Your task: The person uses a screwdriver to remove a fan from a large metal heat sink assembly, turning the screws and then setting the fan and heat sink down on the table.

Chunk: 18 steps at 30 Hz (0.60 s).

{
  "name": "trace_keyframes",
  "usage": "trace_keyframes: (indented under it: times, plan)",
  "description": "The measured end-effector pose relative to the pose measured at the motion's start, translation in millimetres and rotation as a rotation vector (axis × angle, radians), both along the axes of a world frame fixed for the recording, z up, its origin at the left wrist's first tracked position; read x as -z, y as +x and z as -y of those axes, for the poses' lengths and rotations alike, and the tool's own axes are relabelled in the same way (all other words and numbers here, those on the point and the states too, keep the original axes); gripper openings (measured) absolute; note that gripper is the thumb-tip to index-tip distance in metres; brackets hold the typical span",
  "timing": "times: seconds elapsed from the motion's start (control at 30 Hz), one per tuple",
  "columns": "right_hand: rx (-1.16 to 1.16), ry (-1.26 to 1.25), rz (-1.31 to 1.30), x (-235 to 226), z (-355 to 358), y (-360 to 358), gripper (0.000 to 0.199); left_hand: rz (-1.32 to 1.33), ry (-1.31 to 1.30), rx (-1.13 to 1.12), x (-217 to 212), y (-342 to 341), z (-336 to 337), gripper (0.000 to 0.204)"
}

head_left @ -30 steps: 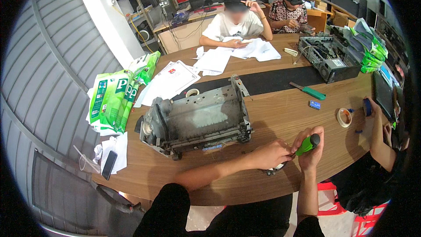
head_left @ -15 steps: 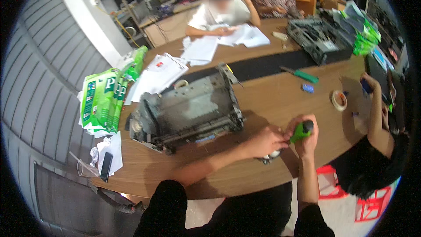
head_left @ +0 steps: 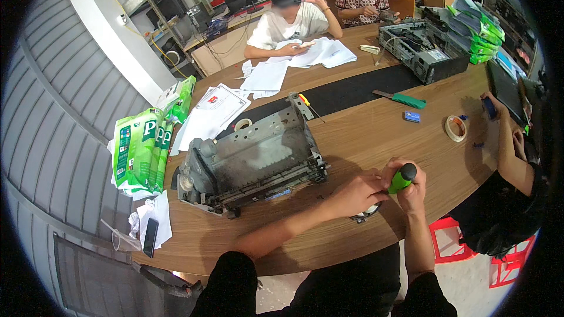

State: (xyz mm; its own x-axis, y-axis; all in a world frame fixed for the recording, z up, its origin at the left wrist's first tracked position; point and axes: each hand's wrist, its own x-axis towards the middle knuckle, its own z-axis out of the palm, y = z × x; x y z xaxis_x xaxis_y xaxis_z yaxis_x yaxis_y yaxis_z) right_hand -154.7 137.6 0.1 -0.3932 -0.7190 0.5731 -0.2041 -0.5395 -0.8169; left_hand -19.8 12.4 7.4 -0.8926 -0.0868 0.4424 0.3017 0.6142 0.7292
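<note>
My right hand (head_left: 413,192) is closed round a screwdriver (head_left: 402,178) with a bright green handle and a black end cap. It stands tilted above the table, and its tip is hidden behind my hands. Right beside it, my left hand (head_left: 359,195) has its fingers bent together near the lower end of the handle; what they pinch does not show. From under my left hand peeks a small dark and whitish part (head_left: 367,213), mostly covered. Left of my hands lies a grey metal machine frame (head_left: 258,161) with rollers and loose wires.
Beyond my hands lie a green-handled knife-like tool (head_left: 405,100), a small blue box (head_left: 412,117) and a tape roll (head_left: 455,128). An opened computer case (head_left: 423,53) stands far right. Papers and green packs (head_left: 138,149) lie left, near a phone (head_left: 151,238). Co-workers sit across and at right.
The view has shifted slightly and become sharper. Both my hands stay together at the screwdriver, whose handle shows a slightly different tilt.
</note>
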Motion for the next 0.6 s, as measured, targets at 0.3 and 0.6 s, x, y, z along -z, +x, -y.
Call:
trace_keyframes:
  times: [0.3,0.6]
  plan:
    - [-0.029,-0.117,-0.032,-15.7,9.4,10.3,0.07,0.022,0.108,0.042,-4.4,1.6,-1.2,0.015]
    - [-0.085,-0.12,0.217,-14.6,7.5,20.4,0.066,0.08,0.181,0.055,-3.1,4.9,4.7,0.016]
